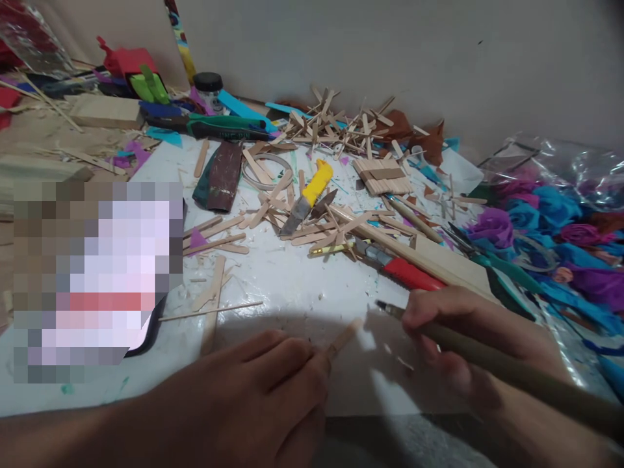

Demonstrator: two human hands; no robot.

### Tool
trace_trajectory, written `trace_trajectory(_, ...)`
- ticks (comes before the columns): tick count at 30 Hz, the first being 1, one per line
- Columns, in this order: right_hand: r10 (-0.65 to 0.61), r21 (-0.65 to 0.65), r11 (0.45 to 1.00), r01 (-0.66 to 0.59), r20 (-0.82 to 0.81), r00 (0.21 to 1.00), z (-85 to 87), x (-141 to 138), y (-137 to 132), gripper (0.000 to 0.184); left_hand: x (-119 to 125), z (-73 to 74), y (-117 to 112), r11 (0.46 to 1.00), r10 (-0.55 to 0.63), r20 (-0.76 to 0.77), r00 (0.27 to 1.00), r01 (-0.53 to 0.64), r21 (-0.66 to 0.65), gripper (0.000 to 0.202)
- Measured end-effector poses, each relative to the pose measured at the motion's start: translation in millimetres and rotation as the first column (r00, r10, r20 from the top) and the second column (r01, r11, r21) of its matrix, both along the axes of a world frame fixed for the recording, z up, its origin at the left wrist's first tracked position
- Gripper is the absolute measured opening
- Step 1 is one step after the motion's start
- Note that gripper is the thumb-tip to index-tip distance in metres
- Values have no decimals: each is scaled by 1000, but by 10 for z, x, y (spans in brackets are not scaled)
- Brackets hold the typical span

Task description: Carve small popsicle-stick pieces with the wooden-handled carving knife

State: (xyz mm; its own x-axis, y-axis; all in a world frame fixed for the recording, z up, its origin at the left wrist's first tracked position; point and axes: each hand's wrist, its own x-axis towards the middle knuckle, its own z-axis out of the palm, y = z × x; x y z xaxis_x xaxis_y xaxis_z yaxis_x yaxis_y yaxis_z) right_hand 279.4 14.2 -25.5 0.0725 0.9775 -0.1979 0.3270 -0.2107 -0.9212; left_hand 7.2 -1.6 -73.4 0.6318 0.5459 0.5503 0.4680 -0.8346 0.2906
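Note:
My left hand (287, 390) is closed, back of the hand up, low in the head view. A wooden craft stick (345, 339) sticks out from its fingers, its rounded end pointing up and right. My right hand (453, 344) grips a slim tool (492, 356) with a long olive-brown round handle and a short dark tip. That tip points left, just above and right of the stick's end, apart from it. Whether it is a blade or a brush, I cannot tell. Small shavings lie on the white board (292, 305) beneath my hands.
A yellow utility knife (314, 185) lies among loose craft sticks. Farther right are a red-handled cutter (412, 273), a wooden strip (390, 244) and scissors (507, 270). A phone (153, 318), its screen pixelated, is at left. Paper flowers (531, 227) fill the right side.

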Motion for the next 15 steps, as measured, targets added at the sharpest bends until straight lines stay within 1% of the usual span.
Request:
trace_trajectory(2,15,61,998,-21,90,996,17,8,-22,53,2,-16,-20,999,11,16,1000,-10,-34,50)
trace_trajectory(4,34,113,992,-52,155,987,38,26,-20,52,15,-27,-41,999,37,30,999,-36,-36,46)
trace_trajectory(6,59,80,994,-70,130,990,53,39,-7,49,27,-26,-53,999,51,37,998,-50,-14,43)
trace_trajectory(9,91,-71,993,-90,2,996,43,35,-1,48,26,-7,-53,999,40,4,999,-40,-10,41)
trace_trajectory(10,94,-96,991,-95,-19,995,31,31,-4,48,20,1,-51,999,35,-10,999,-35,-1,39)
trace_trajectory(12,96,-97,991,-94,13,995,1,22,-12,44,7,16,-48,999,39,-25,999,-38,19,34)
trace_trajectory(15,100,-52,994,-94,122,987,-42,19,-30,36,11,27,-54,997,54,-23,998,-52,47,33)
